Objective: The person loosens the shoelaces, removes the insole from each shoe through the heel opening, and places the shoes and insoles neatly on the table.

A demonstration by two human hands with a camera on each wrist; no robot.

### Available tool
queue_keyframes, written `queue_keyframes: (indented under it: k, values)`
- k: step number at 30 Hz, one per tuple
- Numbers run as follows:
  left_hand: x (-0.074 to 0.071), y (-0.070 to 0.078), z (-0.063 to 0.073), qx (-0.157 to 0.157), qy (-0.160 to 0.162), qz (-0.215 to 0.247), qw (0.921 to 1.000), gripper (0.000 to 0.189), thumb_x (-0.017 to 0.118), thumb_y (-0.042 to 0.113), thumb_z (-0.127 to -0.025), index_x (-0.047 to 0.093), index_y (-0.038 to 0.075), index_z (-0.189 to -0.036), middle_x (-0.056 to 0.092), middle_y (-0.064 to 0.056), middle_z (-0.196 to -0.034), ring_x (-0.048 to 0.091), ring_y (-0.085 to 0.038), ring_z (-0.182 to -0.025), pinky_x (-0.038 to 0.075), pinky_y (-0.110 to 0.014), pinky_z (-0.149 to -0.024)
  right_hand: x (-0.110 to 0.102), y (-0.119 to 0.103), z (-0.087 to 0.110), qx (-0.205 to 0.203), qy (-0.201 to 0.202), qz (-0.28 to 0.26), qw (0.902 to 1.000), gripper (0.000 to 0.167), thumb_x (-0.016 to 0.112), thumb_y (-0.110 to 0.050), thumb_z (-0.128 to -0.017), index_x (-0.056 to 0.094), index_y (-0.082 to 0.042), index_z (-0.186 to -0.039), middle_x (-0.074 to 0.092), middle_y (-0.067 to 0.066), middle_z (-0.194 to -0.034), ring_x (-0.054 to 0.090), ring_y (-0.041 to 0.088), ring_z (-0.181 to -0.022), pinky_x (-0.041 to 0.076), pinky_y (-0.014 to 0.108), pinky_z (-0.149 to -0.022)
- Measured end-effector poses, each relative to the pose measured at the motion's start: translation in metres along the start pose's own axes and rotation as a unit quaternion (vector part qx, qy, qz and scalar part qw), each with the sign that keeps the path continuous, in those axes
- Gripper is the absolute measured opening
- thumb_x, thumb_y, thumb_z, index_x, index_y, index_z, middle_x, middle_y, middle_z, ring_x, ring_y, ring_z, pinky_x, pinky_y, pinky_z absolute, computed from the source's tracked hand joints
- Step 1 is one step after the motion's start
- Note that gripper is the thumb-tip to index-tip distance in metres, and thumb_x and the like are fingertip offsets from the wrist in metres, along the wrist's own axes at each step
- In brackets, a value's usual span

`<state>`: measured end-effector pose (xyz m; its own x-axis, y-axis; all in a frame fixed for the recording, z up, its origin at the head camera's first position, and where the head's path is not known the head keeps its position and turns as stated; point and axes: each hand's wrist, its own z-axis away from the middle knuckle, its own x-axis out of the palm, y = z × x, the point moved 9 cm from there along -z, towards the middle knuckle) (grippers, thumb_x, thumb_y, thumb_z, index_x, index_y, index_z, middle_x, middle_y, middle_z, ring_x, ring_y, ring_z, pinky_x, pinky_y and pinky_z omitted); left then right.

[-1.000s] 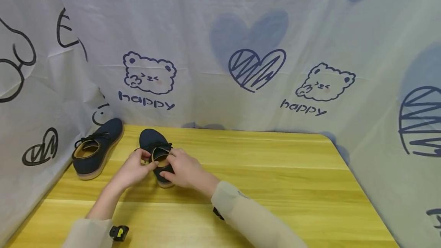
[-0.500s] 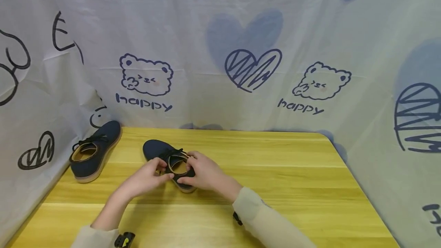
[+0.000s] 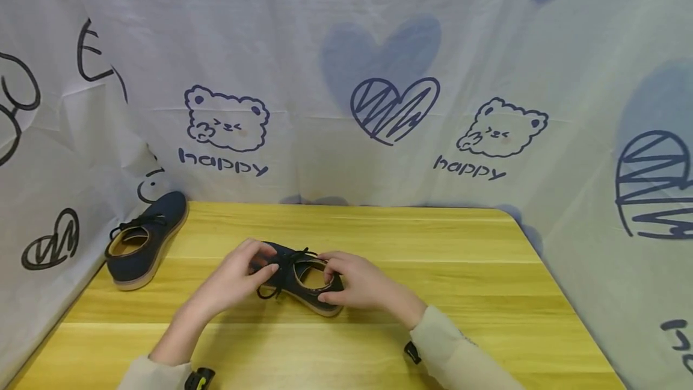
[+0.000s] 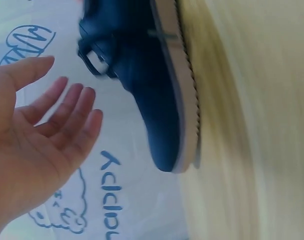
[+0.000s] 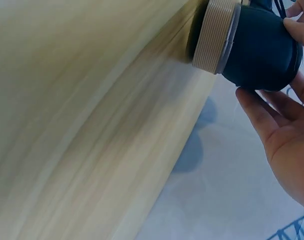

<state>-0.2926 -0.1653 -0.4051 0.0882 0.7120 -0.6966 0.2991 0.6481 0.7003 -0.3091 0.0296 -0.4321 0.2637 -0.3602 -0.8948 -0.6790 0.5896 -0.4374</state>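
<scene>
A dark navy lace-up shoe [image 3: 289,278] with a pale sole lies slantwise on the table, toe to the left and opening to the right. My right hand [image 3: 360,281] grips its heel, fingers at the opening's rim and thumb on the near side; the right wrist view shows that hand [image 5: 292,120] around the heel [image 5: 262,55]. Over the toe in the head view is my left hand [image 3: 238,272], hiding part of it. The left wrist view shows the left hand [image 4: 51,120] with loosely bent fingers, apart from the shoe [image 4: 154,90].
A matching navy shoe [image 3: 143,242] stands at the table's back left, toe pointing away, beside the side curtain. White printed cloth [image 3: 314,107] hangs behind the wooden table [image 3: 460,263] and along both sides. Black wrist cameras [image 3: 199,379] sit at the cuffs.
The gripped shoe has moved right and nearer, its toe swinging left. My right hand has travelled with its heel, while my left hand has come off its side towards the toe.
</scene>
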Motion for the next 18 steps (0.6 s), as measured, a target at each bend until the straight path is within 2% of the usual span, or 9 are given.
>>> queue_keyframes:
  k: [4,8,13,18]
  values:
    - [0.008,0.0,-0.004,0.036,-0.007,0.0,0.9993,0.029,0.069,0.012,-0.1,0.065,0.004,-0.129,0.063,-0.011,-0.127,0.063,-0.035,-0.118,0.053,-0.054,-0.096,-0.005,0.008,0.017,-0.009,-0.01,-0.024,0.9996,0.017,0.078,-0.031,-0.094,0.064,-0.022,-0.1,0.05,0.005,-0.157,0.047,0.025,-0.145,0.042,0.045,-0.116]
    - [0.024,0.001,-0.009,0.072,-0.035,-0.006,0.9968,0.039,0.076,0.01,-0.095,0.064,0.005,-0.132,0.062,-0.013,-0.134,0.058,-0.039,-0.126,0.048,-0.059,-0.104,-0.012,0.016,0.031,-0.01,-0.023,-0.049,0.9985,0.018,0.077,-0.023,-0.092,0.068,-0.016,-0.107,0.048,0.007,-0.159,0.045,0.027,-0.146,0.039,0.048,-0.118]
    - [0.05,0.006,-0.015,0.076,-0.079,-0.013,0.9938,0.054,0.084,0.016,-0.089,0.063,0.01,-0.139,0.058,-0.013,-0.144,0.054,-0.039,-0.133,0.044,-0.059,-0.109,-0.018,0.029,0.047,-0.013,-0.027,-0.067,0.9973,0.027,0.073,-0.014,-0.088,0.069,-0.013,-0.114,0.048,0.005,-0.159,0.046,0.028,-0.145,0.039,0.051,-0.117]
    - [0.071,0.018,-0.02,0.088,-0.117,-0.012,0.9892,0.067,0.089,0.018,-0.082,0.061,0.008,-0.142,0.057,-0.015,-0.147,0.052,-0.042,-0.134,0.042,-0.062,-0.109,-0.023,0.042,0.059,-0.012,-0.018,-0.079,0.9966,0.037,0.07,-0.01,-0.083,0.067,-0.011,-0.12,0.049,0.006,-0.158,0.046,0.03,-0.145,0.04,0.053,-0.115]
